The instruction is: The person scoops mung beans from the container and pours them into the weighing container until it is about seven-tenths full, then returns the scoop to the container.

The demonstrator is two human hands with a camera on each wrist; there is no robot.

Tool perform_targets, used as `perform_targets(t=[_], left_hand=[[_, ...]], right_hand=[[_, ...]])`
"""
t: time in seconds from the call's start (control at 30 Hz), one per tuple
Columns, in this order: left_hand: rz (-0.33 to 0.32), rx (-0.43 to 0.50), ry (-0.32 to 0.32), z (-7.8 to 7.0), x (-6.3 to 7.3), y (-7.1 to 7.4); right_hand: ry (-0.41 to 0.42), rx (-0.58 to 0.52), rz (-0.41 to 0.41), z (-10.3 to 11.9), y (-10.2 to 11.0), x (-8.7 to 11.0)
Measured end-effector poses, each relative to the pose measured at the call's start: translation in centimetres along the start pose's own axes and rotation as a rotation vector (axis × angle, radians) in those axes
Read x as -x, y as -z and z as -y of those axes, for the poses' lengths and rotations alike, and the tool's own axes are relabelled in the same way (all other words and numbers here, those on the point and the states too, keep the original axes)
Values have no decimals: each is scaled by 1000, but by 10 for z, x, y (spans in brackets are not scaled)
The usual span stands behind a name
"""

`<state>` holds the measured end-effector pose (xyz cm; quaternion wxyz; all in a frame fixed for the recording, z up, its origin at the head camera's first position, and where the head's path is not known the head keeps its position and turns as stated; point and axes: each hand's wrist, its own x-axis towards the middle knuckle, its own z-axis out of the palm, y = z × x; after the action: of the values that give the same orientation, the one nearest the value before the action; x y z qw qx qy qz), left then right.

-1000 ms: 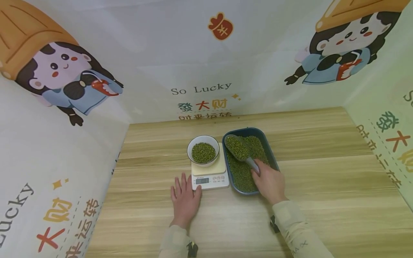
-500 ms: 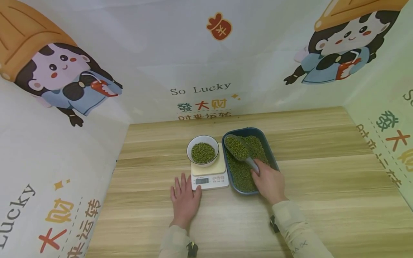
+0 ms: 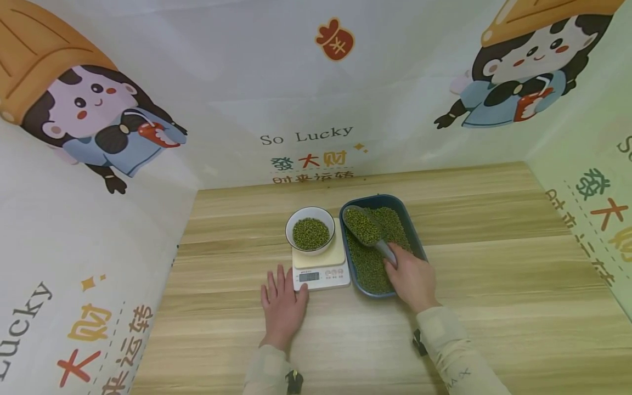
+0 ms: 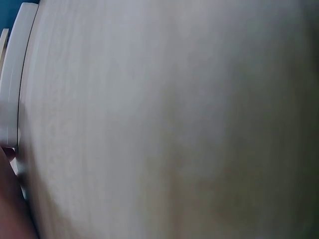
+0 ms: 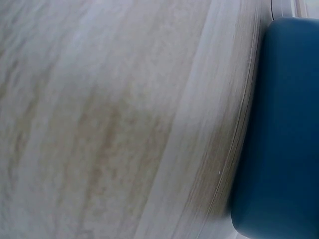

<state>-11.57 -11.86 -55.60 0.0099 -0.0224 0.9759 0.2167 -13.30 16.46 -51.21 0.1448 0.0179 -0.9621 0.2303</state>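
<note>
In the head view my right hand [image 3: 415, 278] grips the handle of a grey scoop [image 3: 386, 252], whose bowl is heaped with green mung beans. The scoop lies over a dark blue tub [image 3: 417, 241] holding more mung beans [image 3: 372, 274]. My left hand [image 3: 285, 312] lies flat with fingers spread, its thumb touching the front left corner of a white kitchen scale [image 3: 323, 283]. On the scale's platform stands a white bowl [image 3: 311, 213] with a dark rim, partly filled with mung beans [image 3: 310, 233]. The scale's display [image 3: 309, 276] is too small to read.
The wooden table [image 3: 494, 247] runs back to a printed cloth wall [image 3: 410, 148]. Similar cloth rises at the left and right. In the right wrist view the tub's blue side [image 5: 284, 129] fills the right edge; the left wrist view shows the scale's white edge [image 4: 17, 64].
</note>
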Motion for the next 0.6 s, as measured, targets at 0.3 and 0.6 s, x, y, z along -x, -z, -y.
perform_targets(t=[0.3,0.6], left_hand=[[-3,-4,0,-1,0,0],[-12,-5,-8,-2,0,1]], right_hand=[[7,2,-12,-1,-1,0],[20,3,-23,-1,0,0]])
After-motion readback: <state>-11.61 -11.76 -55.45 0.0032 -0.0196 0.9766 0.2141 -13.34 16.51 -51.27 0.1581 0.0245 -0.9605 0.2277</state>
